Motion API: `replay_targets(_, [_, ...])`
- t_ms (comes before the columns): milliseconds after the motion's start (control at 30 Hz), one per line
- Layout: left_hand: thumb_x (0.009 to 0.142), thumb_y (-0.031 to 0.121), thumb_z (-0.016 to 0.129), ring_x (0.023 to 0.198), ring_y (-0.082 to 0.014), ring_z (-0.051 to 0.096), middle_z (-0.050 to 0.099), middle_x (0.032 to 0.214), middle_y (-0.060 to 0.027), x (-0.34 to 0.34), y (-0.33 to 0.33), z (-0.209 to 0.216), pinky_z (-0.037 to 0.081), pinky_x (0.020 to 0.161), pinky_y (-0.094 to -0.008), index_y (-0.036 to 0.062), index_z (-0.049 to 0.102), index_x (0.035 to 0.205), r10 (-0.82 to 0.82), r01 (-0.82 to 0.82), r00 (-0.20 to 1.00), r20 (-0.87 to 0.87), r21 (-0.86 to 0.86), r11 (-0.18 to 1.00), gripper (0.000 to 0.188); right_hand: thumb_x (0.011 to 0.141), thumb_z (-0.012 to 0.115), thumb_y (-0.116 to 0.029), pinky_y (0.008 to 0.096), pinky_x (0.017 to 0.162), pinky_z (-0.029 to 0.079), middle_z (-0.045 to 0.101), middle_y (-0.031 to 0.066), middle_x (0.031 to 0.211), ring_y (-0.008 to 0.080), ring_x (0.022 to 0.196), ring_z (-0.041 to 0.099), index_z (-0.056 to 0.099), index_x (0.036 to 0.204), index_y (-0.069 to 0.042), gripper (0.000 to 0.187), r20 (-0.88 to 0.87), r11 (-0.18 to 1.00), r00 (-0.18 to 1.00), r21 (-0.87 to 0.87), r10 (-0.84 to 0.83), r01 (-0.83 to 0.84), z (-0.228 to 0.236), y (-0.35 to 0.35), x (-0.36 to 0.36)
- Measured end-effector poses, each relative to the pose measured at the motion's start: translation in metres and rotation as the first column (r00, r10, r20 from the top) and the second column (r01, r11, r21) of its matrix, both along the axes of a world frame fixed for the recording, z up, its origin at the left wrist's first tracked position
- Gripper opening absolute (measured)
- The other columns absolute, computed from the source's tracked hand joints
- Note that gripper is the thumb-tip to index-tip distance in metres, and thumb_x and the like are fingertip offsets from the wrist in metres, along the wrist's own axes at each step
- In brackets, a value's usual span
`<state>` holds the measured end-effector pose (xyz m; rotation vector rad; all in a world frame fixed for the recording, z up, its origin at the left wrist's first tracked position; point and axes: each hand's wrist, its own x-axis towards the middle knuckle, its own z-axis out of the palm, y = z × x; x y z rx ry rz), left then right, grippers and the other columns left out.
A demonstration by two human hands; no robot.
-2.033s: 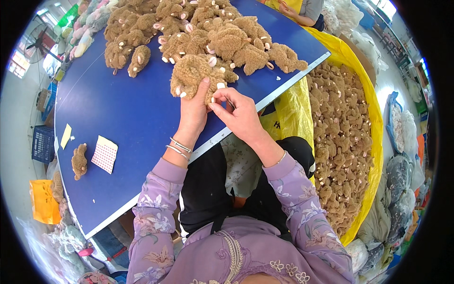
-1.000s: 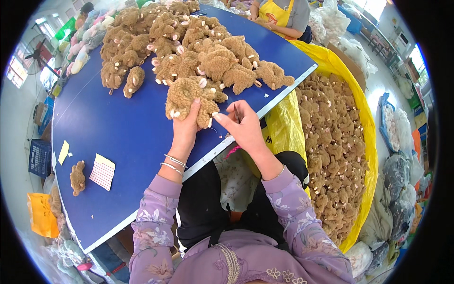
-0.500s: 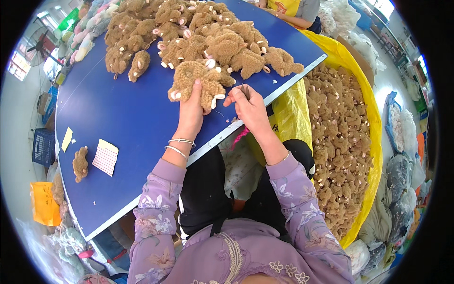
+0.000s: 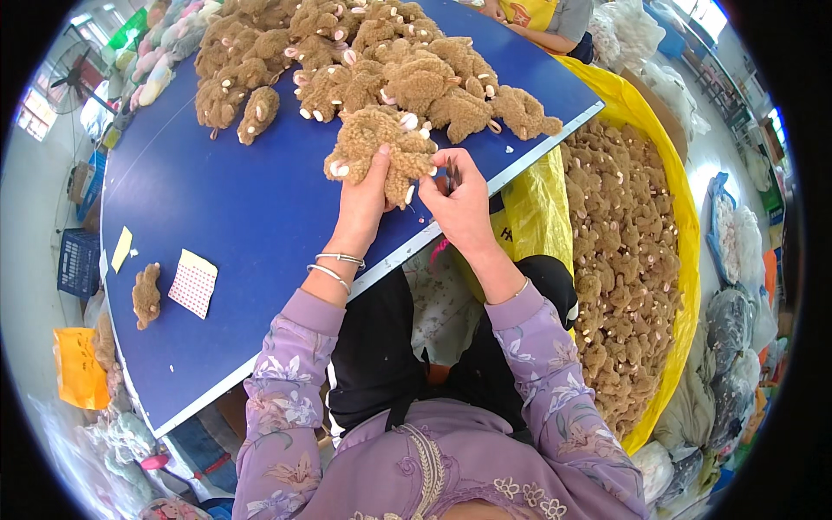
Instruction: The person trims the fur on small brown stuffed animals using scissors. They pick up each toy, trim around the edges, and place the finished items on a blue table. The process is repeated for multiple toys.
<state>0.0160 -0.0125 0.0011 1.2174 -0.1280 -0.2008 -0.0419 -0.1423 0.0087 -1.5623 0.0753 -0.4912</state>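
Observation:
My left hand is closed round a curly brown plush animal skin with white-tipped paws, its thumb lying on top of the plush. It is held over the blue table near the front edge. My right hand is closed, with dark metal thread snips tucked in it. Its thumb and forefinger meet at a paw on the right side of the plush. Whether they pinch a thread there is too small to tell. Just beyond lies a heap of similar brown plush animals.
To the right, a big yellow sack holds many brown plush pieces. One small plush, a dotted sheet and a yellow slip lie at the table's left. A co-worker's arm shows at the far side.
My left hand has shifted slightly right with the plush. My right hand has come up to its side, and its fingertips now touch a paw.

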Motion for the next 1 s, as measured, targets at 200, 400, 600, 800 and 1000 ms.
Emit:
replay_targets(200, [0.095, 0.024, 0.059, 0.091, -0.0144, 0.063, 0.062, 0.106, -0.0069, -0.001, 0.001, 0.010, 0.054, 0.070, -0.0277, 0.0019, 0.051, 0.121, 0.089, -0.089, 0.996, 0.002, -0.089, 0.992, 0.036, 0.079, 0.067, -0.007, 0.0239, 0.051, 0.037, 0.051, -0.0030, 0.066, 0.0037, 0.059, 0.044, 0.052, 0.084, -0.002, 0.017, -0.121, 0.903, 0.992, -0.420, 0.043, -0.090, 0.018, -0.006, -0.009])
replay_targets(400, [0.096, 0.022, 0.057, 0.097, -0.0156, 0.062, 0.060, 0.113, -0.0080, -0.003, 0.002, 0.011, 0.054, 0.075, -0.0286, 0.0020, 0.047, 0.125, -0.023, 0.024, 0.999, 0.044, -0.026, 0.999, 0.037, 0.082, 0.072, -0.021, 0.0260, 0.061, 0.046, 0.058, 0.0024, 0.076, 0.0089, 0.068, 0.054, 0.058, 0.088, -0.001, 0.025, -0.162, 0.985, 0.972, -0.013, 0.169, -0.173, 0.008, -0.030, 0.002])
replay_targets(600, [0.096, 0.024, 0.057, 0.096, -0.0143, 0.062, 0.062, 0.112, -0.0083, -0.015, -0.005, 0.010, 0.053, 0.080, -0.0289, -0.0007, 0.050, 0.125, -0.221, 0.156, 0.944, 0.245, 0.259, 0.953, 0.038, 0.085, 0.070, -0.022, 0.0185, 0.046, 0.036, 0.054, -0.0049, 0.072, 0.0020, 0.055, 0.046, 0.059, 0.097, -0.003, 0.025, -0.180, 0.932, 0.937, 0.265, 0.300, -0.247, 0.021, -0.032, -0.001])
replay_targets(800, [0.097, 0.024, 0.053, 0.072, -0.0077, 0.055, 0.062, 0.089, -0.0023, -0.011, 0.007, 0.014, 0.045, 0.059, -0.0221, 0.0019, 0.055, 0.113, -0.478, 0.453, 0.876, 0.071, 0.219, 0.864, 0.027, 0.091, 0.058, -0.023, 0.0250, 0.054, 0.044, 0.059, 0.0003, 0.075, 0.0085, 0.065, 0.054, 0.062, 0.094, -0.005, 0.018, -0.039, 0.991, 0.992, -0.058, -0.119, 0.117, 0.034, -0.057, -0.002])
replay_targets(1000, [0.091, 0.014, 0.061, 0.069, -0.0060, 0.052, 0.059, 0.084, -0.0003, 0.006, -0.003, -0.001, 0.044, 0.061, -0.0202, 0.0033, 0.058, 0.103, 0.075, -0.192, 0.909, 0.410, 0.252, 0.949, 0.017, 0.093, 0.052, -0.025, 0.0189, 0.041, 0.027, 0.064, 0.0057, 0.083, 0.0036, 0.043, 0.033, 0.059, 0.105, -0.002, 0.027, 0.229, 0.768, 0.956, 0.574, 0.181, -0.283, 0.068, -0.116, -0.002])
